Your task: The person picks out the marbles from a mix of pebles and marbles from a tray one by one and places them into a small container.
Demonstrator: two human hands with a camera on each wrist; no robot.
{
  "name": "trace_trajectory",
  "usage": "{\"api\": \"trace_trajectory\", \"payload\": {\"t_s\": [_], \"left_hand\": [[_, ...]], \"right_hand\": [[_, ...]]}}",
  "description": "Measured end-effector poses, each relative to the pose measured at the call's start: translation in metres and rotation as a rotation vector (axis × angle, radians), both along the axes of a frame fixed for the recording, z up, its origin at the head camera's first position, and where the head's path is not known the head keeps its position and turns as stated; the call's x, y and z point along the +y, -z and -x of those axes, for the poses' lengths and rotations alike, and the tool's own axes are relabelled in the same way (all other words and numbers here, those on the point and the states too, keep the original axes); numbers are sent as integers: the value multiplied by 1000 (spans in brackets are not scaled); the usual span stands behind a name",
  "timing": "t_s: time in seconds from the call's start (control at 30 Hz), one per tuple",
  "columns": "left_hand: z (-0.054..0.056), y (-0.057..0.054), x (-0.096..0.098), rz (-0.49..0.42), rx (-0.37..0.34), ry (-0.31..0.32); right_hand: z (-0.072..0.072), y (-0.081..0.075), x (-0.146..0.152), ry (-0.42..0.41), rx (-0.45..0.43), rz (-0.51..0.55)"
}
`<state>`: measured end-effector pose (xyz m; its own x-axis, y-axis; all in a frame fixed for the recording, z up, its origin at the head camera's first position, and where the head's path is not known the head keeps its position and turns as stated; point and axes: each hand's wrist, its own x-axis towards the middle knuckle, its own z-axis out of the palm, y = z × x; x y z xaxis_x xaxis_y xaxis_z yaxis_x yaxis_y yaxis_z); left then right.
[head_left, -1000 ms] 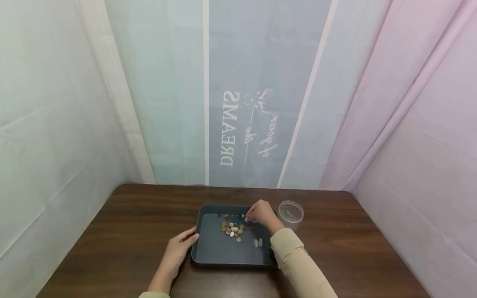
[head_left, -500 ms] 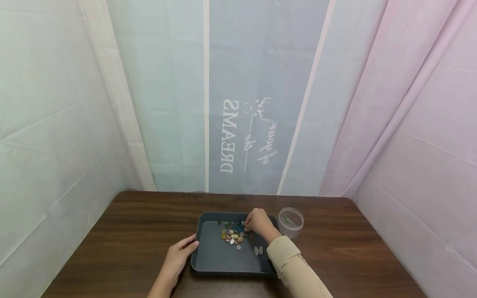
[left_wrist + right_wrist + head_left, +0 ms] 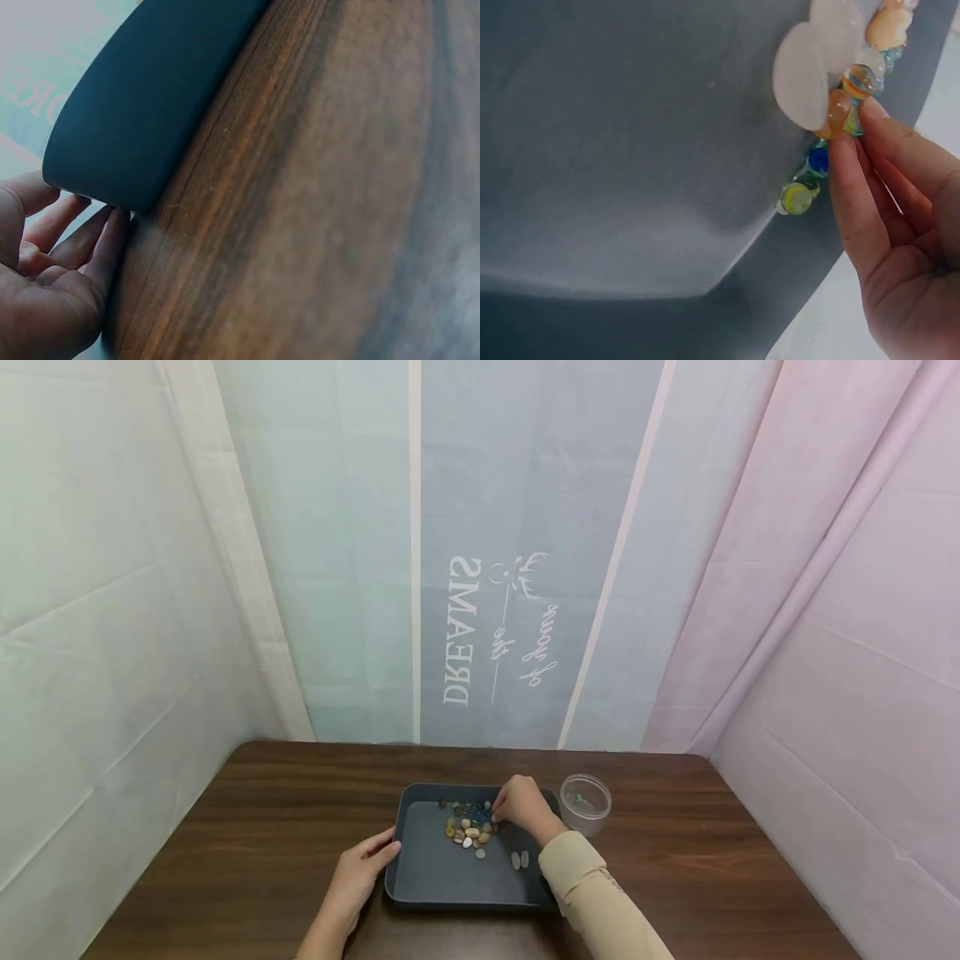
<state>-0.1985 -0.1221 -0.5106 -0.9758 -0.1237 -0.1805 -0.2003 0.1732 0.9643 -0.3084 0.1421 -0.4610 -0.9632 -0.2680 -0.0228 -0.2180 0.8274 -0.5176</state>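
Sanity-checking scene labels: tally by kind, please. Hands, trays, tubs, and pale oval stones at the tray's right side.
Left hand and right hand: 2
Dark grey tray: 1
Clear plastic tub: 1
Pale oval stones, tray's right side: 2
Total: 6
Clustered pebbles and marbles: too crowded to count.

A dark wood-grain table [image 3: 262, 852] is topped by a charcoal rectangular tray [image 3: 438, 883]; beside the tray, towards two o'clock, a clear round plastic tub [image 3: 582, 824] is placed.
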Motion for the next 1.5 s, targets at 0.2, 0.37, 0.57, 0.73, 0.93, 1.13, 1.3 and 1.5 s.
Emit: {"api": "trace_trajectory", "payload": {"t_s": [0.2, 0.37, 0.57, 0.73, 0.93, 1.13, 1.3, 1.5], "left_hand": [[1, -2, 1, -5, -9, 7], [0, -3, 1, -9, -5, -2], [-1, -3, 0, -5, 0, -2], [-1, -3, 0, -7, 4, -3], [-1, -2, 0, -12, 5, -17], [-1, 0, -2, -5, -1, -8], [-1, -2, -3, -10, 3, -4], [0, -3, -1, 1, -3, 14]], "right_hand": [[0, -12, 9, -4, 49, 102], [-5, -30, 20, 60, 99, 195], [-12, -47, 47, 203, 138, 278], [-14, -49, 78, 311, 184, 286], [-20, -39, 110, 419, 164, 366], [-26, -24, 126, 470, 147, 381], [-25, -15, 132, 470, 166, 385], [-26, -13, 136, 479, 190, 385]]}}
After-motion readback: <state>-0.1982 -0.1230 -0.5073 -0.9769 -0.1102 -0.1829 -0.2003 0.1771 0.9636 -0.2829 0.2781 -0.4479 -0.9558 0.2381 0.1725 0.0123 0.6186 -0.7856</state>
